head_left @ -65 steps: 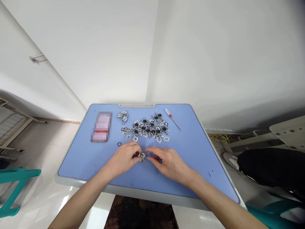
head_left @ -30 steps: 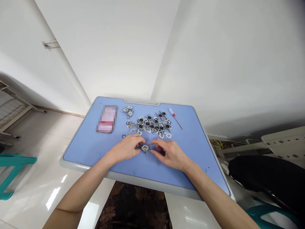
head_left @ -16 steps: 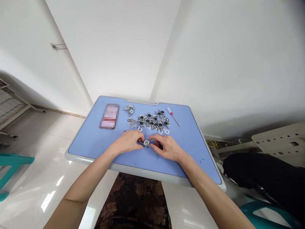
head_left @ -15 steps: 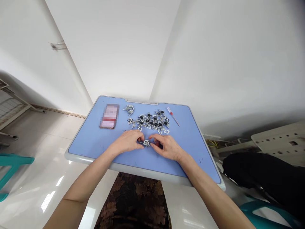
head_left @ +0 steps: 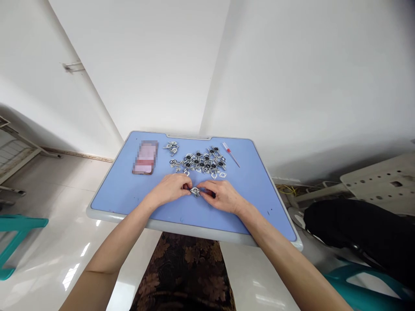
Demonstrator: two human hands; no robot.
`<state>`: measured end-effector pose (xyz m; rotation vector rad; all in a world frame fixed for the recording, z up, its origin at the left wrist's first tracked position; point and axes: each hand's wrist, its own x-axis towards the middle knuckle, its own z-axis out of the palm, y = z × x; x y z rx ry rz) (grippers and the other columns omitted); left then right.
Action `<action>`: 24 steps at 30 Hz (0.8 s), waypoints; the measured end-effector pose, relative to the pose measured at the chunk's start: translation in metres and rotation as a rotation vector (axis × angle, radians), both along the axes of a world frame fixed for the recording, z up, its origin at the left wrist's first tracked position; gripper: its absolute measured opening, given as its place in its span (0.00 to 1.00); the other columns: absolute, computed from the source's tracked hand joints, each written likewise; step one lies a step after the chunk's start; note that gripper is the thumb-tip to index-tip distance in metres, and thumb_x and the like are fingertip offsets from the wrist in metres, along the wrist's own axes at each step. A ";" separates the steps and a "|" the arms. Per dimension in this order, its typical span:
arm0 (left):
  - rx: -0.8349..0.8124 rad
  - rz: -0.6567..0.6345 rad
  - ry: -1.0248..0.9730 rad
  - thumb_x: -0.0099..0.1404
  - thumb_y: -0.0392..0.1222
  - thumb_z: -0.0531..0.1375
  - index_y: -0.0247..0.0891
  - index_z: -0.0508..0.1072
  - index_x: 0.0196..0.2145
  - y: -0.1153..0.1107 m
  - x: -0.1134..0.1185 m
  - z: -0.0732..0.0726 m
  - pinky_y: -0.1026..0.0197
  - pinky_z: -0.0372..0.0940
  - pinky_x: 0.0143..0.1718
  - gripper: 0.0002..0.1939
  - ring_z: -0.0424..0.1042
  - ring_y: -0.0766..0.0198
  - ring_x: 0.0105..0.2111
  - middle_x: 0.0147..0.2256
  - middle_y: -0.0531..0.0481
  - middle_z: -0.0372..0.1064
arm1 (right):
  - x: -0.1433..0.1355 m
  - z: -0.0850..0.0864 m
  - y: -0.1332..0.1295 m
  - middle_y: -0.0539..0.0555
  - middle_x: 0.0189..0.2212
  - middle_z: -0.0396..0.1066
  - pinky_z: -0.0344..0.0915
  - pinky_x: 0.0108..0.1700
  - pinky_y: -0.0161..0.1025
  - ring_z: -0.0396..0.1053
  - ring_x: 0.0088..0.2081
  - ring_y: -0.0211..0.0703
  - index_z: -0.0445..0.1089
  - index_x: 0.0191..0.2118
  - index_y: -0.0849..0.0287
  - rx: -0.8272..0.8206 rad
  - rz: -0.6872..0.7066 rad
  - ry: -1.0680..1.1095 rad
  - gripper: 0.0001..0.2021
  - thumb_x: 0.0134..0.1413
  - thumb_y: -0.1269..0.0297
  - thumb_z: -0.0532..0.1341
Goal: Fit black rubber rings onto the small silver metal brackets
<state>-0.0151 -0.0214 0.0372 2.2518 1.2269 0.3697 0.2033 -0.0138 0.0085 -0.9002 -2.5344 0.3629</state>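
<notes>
My left hand (head_left: 173,188) is closed in a pinch at the left side of a small silvery metal fitting (head_left: 195,191), which has an oval two-hole flange. On the fitting's other side, the thumb and forefinger of my right hand (head_left: 223,195) press together at its edge. Under the right fingers shows a dark reddish thing (head_left: 210,193), too covered to name. Just beyond the hands lies a pile of similar metal fittings (head_left: 202,164), several with black round centres. A loose oval flange plate (head_left: 222,175) lies at the pile's near right edge.
The blue table (head_left: 119,190) carries a phone-like slab (head_left: 145,157) with a blurred surface, a small cluster of metal parts (head_left: 171,147), and a screwdriver (head_left: 231,154) with a clear and red handle. Teal stools (head_left: 24,222) stand on the floor. A white wall rises behind.
My right thumb and forefinger have closed in on the fitting, narrowing the gap to it. The fitting is turned a little. The whole view has shifted slightly.
</notes>
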 end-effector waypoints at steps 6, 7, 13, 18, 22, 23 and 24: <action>0.025 -0.004 -0.014 0.60 0.36 0.59 0.39 0.73 0.34 -0.001 -0.001 0.002 0.64 0.61 0.35 0.04 0.68 0.64 0.33 0.33 0.53 0.69 | 0.000 0.001 0.000 0.53 0.29 0.74 0.60 0.30 0.34 0.68 0.25 0.37 0.72 0.41 0.59 -0.005 -0.003 -0.015 0.09 0.57 0.67 0.57; 0.034 -0.010 -0.012 0.60 0.36 0.59 0.39 0.73 0.35 -0.001 -0.001 0.003 0.64 0.61 0.35 0.04 0.68 0.64 0.33 0.33 0.53 0.69 | -0.001 0.002 -0.001 0.53 0.29 0.74 0.60 0.29 0.34 0.68 0.25 0.37 0.72 0.41 0.59 0.000 -0.006 -0.018 0.09 0.57 0.67 0.57; 0.128 -0.026 0.077 0.61 0.42 0.61 0.38 0.71 0.35 -0.006 0.004 0.006 0.62 0.60 0.35 0.06 0.68 0.62 0.36 0.34 0.52 0.69 | -0.001 0.001 0.000 0.53 0.28 0.74 0.59 0.29 0.34 0.67 0.25 0.37 0.72 0.39 0.59 0.022 -0.018 -0.038 0.08 0.57 0.68 0.56; 0.201 -0.020 0.137 0.61 0.48 0.61 0.38 0.70 0.36 -0.009 0.010 0.004 0.60 0.61 0.36 0.11 0.68 0.59 0.37 0.34 0.51 0.68 | -0.001 0.000 0.000 0.52 0.26 0.73 0.57 0.29 0.34 0.67 0.25 0.37 0.71 0.35 0.59 0.005 -0.025 -0.029 0.06 0.57 0.69 0.56; 0.222 -0.048 0.134 0.63 0.42 0.60 0.38 0.71 0.36 -0.007 0.010 0.001 0.59 0.62 0.39 0.06 0.68 0.59 0.39 0.36 0.50 0.68 | -0.002 0.003 -0.002 0.52 0.25 0.72 0.56 0.28 0.34 0.66 0.25 0.37 0.70 0.34 0.59 -0.033 -0.031 -0.027 0.05 0.56 0.68 0.57; 0.224 -0.055 0.131 0.63 0.41 0.59 0.38 0.71 0.37 -0.006 0.010 0.001 0.59 0.62 0.40 0.05 0.68 0.59 0.39 0.36 0.49 0.68 | -0.002 0.005 -0.002 0.51 0.25 0.71 0.56 0.28 0.34 0.65 0.24 0.37 0.70 0.34 0.59 -0.050 -0.032 -0.027 0.04 0.55 0.68 0.58; 0.231 -0.061 0.131 0.64 0.40 0.59 0.39 0.72 0.37 -0.004 0.009 0.001 0.58 0.62 0.41 0.04 0.67 0.59 0.40 0.36 0.49 0.67 | -0.003 0.006 -0.003 0.51 0.25 0.71 0.55 0.28 0.34 0.64 0.24 0.37 0.70 0.35 0.59 -0.069 -0.035 -0.027 0.04 0.55 0.67 0.59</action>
